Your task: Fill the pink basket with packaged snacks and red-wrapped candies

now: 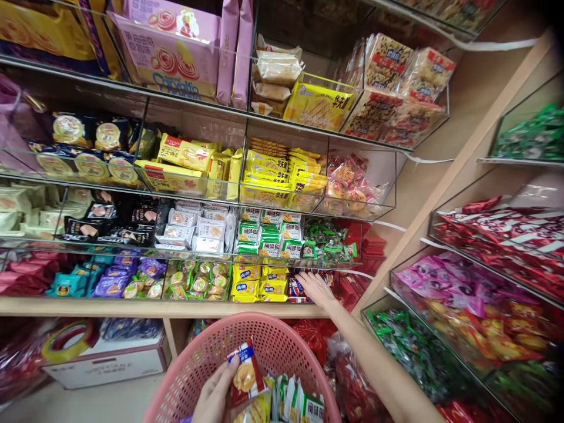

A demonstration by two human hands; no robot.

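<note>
My left hand (214, 395) is at the bottom of the view, closed on a red, white and blue snack packet (245, 375) that it holds over a pink plastic basket (207, 358). The basket holds several yellow and green-white packets (288, 402). My right hand (314, 289) reaches out to the lowest shelf bin, fingers stretched flat on the red and blue packets (296, 289) there, next to a stack of yellow packets (259, 282).
Clear acrylic bins of wrapped snacks fill the shelves ahead, over a wooden shelf edge (132, 307). A second rack of bins with red, pink and green sweets (476, 294) stands at the right. A white carton (106, 361) sits on the floor lower left.
</note>
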